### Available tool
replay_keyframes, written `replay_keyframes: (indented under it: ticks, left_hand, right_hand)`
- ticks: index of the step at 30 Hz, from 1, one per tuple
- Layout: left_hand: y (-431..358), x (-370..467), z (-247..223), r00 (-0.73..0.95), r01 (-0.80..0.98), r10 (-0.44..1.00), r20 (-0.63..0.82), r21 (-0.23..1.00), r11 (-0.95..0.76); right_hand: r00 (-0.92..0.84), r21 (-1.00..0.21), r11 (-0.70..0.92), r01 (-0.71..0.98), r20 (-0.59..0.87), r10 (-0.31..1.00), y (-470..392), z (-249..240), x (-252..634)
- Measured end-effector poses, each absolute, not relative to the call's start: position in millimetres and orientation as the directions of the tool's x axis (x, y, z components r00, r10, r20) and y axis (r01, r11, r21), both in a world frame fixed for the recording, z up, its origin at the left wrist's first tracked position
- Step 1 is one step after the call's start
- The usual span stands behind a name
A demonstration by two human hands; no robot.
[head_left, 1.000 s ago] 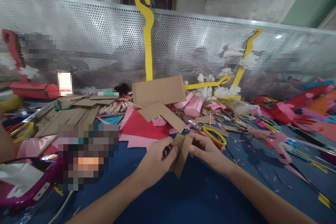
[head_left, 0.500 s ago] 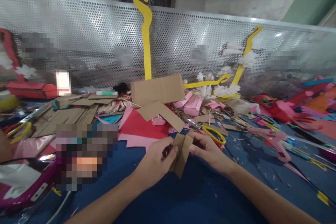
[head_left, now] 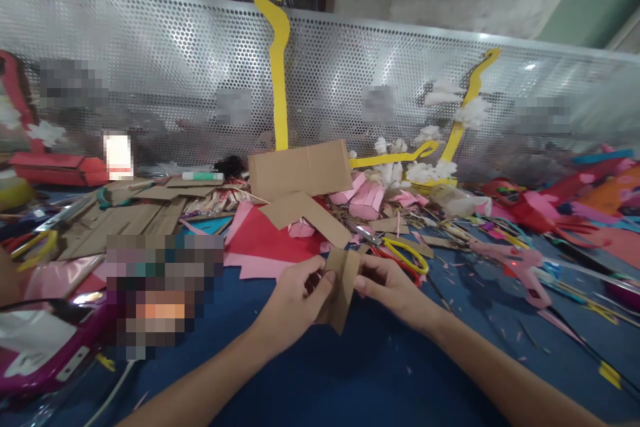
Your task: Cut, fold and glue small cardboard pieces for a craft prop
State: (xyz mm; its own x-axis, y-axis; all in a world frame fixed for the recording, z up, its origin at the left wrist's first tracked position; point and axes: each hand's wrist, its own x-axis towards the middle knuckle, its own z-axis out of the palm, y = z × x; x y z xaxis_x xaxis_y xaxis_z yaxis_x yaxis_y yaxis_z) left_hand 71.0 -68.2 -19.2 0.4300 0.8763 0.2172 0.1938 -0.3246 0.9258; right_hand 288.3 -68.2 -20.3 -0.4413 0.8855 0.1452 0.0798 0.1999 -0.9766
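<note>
Between my two hands is a small folded piece of brown cardboard (head_left: pixel 341 290), creased lengthwise and held just above the blue table. My left hand (head_left: pixel 300 293) pinches its left side, thumb on the near face. On the right edge, the fingers and thumb of my right hand (head_left: pixel 387 283) grip it; some fingertips are hidden behind the cardboard. Just beyond lie an angled cardboard strip (head_left: pixel 325 217), red paper (head_left: pixel 273 237) with pink sheets under it, and yellow-handled scissors (head_left: pixel 407 255) close to my right hand.
A pink glue gun (head_left: pixel 525 270) lies on the right. Behind stand a cardboard box piece (head_left: pixel 303 170) and a tall yellow hook shape (head_left: pixel 280 80) against a perforated metal panel (head_left: pixel 175 67). Flat cardboard sheets (head_left: pixel 123 223) and a purple object (head_left: pixel 55 360) are at left.
Both hands and the folded cardboard have shifted very slightly left, and the fold looks a little more opened toward me. Both hands keep their hold.
</note>
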Motion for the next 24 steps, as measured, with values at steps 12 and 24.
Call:
replay_keyframes:
  ticks: [12,24]
  left_hand:
    - [-69.3,71.0,-20.0,0.431,0.212,0.872,0.232,0.913,-0.348]
    - [-67.7,71.5,-20.3,0.425,0.176,0.874,0.234,0.926,-0.334]
  right_hand:
    - [-0.428,-0.966,0.236,0.103,0.171,0.887,-68.9,-18.0,287.9]
    - [-0.426,-0.966,0.244,0.084,0.187,0.885,-67.9,-21.0,286.9]
